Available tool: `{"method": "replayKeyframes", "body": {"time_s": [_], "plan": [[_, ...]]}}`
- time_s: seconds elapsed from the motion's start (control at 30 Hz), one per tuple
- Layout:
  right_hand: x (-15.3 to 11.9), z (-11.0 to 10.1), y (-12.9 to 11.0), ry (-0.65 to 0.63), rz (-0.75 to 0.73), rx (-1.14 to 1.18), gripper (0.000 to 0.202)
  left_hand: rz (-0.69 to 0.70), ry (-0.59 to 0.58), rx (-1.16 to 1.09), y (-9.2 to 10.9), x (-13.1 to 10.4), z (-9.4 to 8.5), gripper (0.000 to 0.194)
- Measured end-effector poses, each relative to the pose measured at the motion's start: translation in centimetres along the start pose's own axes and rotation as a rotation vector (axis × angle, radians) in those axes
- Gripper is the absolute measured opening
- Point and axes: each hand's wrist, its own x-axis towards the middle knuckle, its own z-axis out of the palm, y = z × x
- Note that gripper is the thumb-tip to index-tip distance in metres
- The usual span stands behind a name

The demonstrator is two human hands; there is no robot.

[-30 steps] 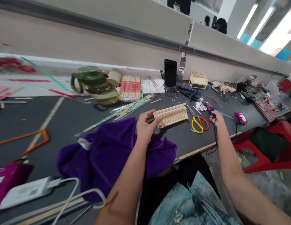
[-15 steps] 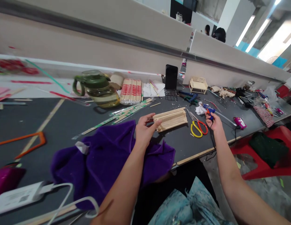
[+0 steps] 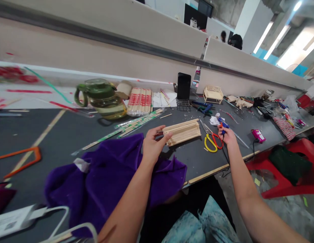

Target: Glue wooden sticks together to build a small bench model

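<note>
Pale wooden stick panel point(image 3: 182, 132), glued from slim rods, lies near the surface's point(image 3: 70, 131) front edge, its left end pinched by the left hand's point(image 3: 153, 147) fingers point(image 3: 165, 137). Right hand point(image 3: 227, 136) grips a blue glue gun point(image 3: 222, 124) beside yellow-and-red scissors point(image 3: 212, 141). Judging by this, gluing is underway; next, the nozzle must meet the panel.

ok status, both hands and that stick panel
Left hand grips wooden stick panel at its end. Right hand holds glue gun. Scissors lie between them.
</note>
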Motion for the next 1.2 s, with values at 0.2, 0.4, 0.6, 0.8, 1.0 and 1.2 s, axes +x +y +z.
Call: {"method": "replayKeyframes", "body": {"time_s": [0.2,0.4,0.6,0.8,1.0,1.2], "plan": [[-1.2,0.8,0.1,0.072,-0.195,-0.111,0.026,0.007,-0.004,-0.01,0.0,-0.1,-0.1,0.058],[-4.2,3.1,-0.2,0.082,-0.528,-0.216,0.03,0.038,-0.01,0.018,0.5,-0.4,-0.2,0.053],[-8.5,6.4,2.9,-0.053,-0.739,-0.597,0.03,0.078,-0.015,0.011,0.9,-0.7,-0.4,0.049],[-10.1,8.1,7.6,-0.065,-0.714,-0.992,0.035,0.074,-0.024,0.026,0.9,-0.8,-0.6,0.052],[-10.5,9.5,7.6,-0.144,-0.769,-1.181,0.044,0.045,-0.039,-0.004,0.9,-0.8,-0.5,0.055],[-10.6,11.4,6.2,-0.344,-0.795,-1.307,0.038,0.037,-0.03,-0.049,0.9,-1.0,-0.3,0.053]]}}
